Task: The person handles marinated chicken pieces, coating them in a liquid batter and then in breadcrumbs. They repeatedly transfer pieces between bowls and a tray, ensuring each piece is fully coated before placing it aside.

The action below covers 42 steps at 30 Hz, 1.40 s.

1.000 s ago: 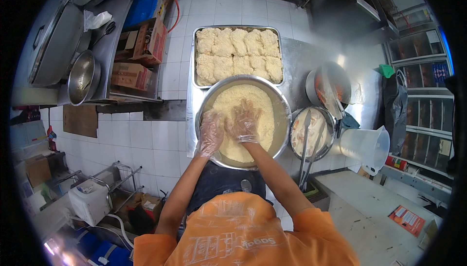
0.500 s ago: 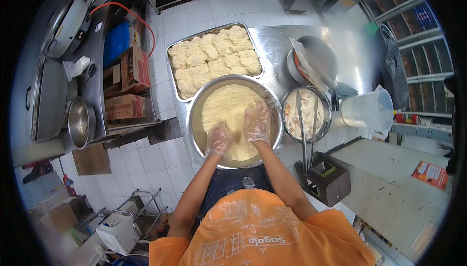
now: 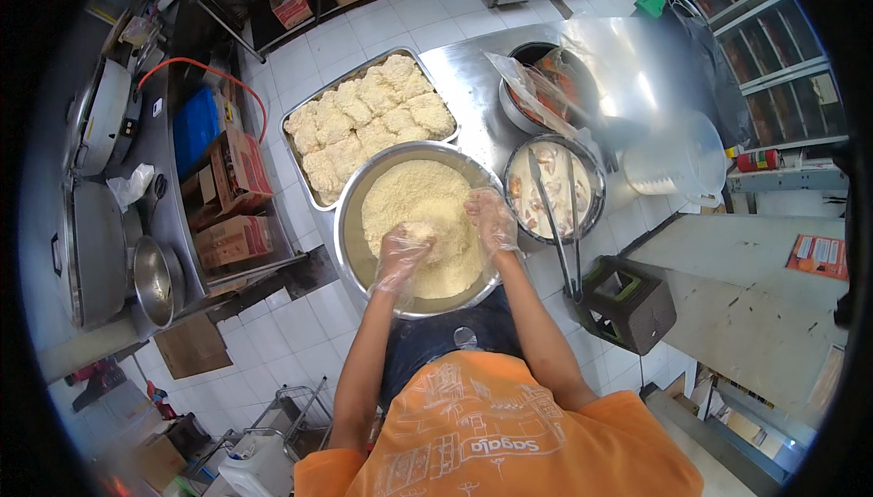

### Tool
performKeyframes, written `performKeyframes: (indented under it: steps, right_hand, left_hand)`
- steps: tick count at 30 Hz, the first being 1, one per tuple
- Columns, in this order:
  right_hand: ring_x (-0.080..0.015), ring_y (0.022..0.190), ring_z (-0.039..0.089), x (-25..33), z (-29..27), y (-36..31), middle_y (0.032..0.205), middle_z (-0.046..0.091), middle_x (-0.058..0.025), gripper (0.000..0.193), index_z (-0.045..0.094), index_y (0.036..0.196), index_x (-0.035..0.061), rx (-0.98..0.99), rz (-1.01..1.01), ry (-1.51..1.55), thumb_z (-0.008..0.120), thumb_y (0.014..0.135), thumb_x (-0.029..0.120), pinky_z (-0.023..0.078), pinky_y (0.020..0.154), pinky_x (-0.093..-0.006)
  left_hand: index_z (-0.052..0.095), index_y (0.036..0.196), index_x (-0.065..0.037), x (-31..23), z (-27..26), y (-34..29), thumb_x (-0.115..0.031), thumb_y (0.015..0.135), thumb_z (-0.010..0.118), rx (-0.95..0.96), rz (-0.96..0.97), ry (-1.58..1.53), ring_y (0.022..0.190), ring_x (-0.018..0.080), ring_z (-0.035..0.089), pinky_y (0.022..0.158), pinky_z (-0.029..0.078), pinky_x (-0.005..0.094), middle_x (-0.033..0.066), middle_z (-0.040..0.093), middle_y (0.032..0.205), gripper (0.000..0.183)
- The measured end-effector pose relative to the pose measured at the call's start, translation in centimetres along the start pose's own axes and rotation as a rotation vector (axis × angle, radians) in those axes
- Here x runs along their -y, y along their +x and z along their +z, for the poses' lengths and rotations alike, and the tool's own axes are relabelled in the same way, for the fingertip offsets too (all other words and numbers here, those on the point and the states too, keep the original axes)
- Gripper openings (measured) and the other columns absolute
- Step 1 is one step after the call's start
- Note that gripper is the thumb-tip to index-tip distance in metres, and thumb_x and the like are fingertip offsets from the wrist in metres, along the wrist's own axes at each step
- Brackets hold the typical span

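A wide steel bowl (image 3: 347, 247) in front of me holds pale yellow breadcrumbs (image 3: 414, 183). Both my hands wear clear plastic gloves. Low in the bowl, my left hand (image 3: 403, 259) is curled around a crumb-coated piece (image 3: 420, 231), whose outline partly blends into the crumbs. My right hand (image 3: 492, 220) is by the bowl's right inner wall, its fingers loosely apart with nothing visible in them. Behind the bowl, a metal tray (image 3: 305, 174) carries rows of crumb-coated pieces (image 3: 377, 92). Right of the bowl, a dark-rimmed container (image 3: 597, 192) holds pieces in creamy batter, with metal tongs (image 3: 552, 206) resting across it.
A pot (image 3: 518, 120) with a plastic bag stands behind the batter container on the steel table (image 3: 464, 56). To the right are a translucent bucket (image 3: 677, 165) and a dark plastic stool (image 3: 627, 306). A side counter at left bears a steel bowl (image 3: 156, 281); boxes (image 3: 235, 240) sit below.
My left hand has lifted slightly and now grips a coated piece. The right hand has drawn away from it toward the bowl's right side. The whole view has turned a little.
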State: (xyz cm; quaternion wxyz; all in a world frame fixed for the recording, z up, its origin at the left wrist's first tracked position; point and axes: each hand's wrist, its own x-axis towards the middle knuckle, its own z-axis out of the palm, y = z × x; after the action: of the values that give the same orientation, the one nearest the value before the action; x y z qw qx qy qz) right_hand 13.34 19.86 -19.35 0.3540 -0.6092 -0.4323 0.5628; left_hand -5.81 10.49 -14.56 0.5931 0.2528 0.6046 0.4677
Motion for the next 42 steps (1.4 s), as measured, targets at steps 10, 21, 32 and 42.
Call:
performKeyframes:
  steps: [10,21,32,42]
  right_hand:
    - [-0.0407,0.123,0.066,1.8,1.5,0.2,0.134,0.067,-0.0252,0.049,0.061,0.142,0.0049,0.093,-0.682,-1.138,0.037,0.110,0.033,0.048,0.110,-0.0491]
    - [-0.0387,0.137,0.056,1.8,2.7,-4.7,0.146,0.058,-0.0305,0.092,0.053,0.148,-0.0084,0.456,0.433,-0.512,0.049,0.100,0.070,0.041,0.116,-0.0447]
    - [-0.0407,0.121,0.064,2.7,3.4,2.6,0.129,0.067,-0.0270,0.055,0.067,0.130,0.0008,0.199,-0.610,-1.114,0.053,0.105,0.047,0.048,0.108,-0.0488]
    - [-0.0465,0.105,0.068,-3.3,2.5,-3.5,0.112,0.072,-0.0267,0.064,0.070,0.124,-0.0026,0.415,0.038,-0.991,0.038,0.108,0.051,0.051,0.097,-0.0534]
  left_hand:
    - [0.055,0.134,0.011,-2.6,-1.5,-1.3,-0.055,0.077,0.089,-0.220,0.108,1.223,0.126,0.0349,0.063,0.107,0.051,0.0447,0.0277,0.062,0.137,0.094]
    - [0.041,0.149,0.015,7.6,-0.5,-0.4,-0.051,0.067,0.098,0.119,-0.159,0.459,0.137,0.0334,0.053,0.117,0.045,0.0425,0.0269,0.055,0.147,0.119]
    - [0.034,0.157,0.009,3.8,-6.7,4.3,-0.068,0.072,0.085,-0.188,0.342,1.418,0.146,0.0445,0.044,0.125,0.030,0.0502,0.0327,0.049,0.152,0.126]
    - [0.038,0.149,0.015,8.8,-0.9,-1.0,-0.058,0.061,0.099,0.154,-0.101,0.580,0.137,0.0384,0.054,0.117,0.043,0.0423,0.0303,0.055,0.144,0.129]
